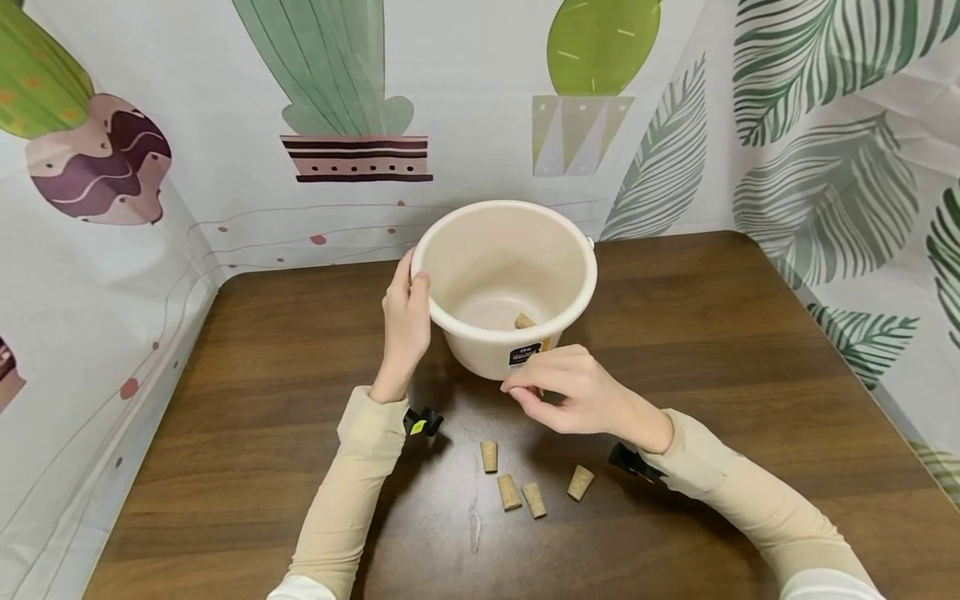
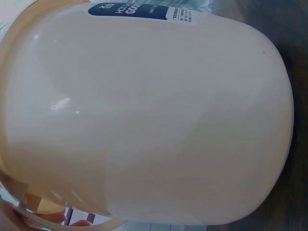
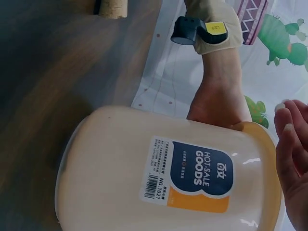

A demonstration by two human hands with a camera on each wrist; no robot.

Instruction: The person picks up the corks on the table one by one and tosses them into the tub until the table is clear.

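We grip the rim of a round cream plastic bucket point(image 1: 465, 350) between the thumb and fingers of our left hand point(image 1: 407, 321), on the brown wood-grain table point(image 1: 697, 333). Our right hand point(image 1: 581, 390), fingers loosely bent and seemingly holding nothing, hangs before its printed label point(image 3: 202, 168). One tan tapered cork point(image 1: 524, 321) lies inside; four matching corks point(image 1: 509, 492) lie nearer us.

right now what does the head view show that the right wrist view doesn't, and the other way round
Only the head view: a cork inside the bucket, and all four corks together on the table.
Only the right wrist view: the barcode and readable "HOT-SALE GOODS".
Both: bucket, label, table, at least one table cork, left hand, right hand.
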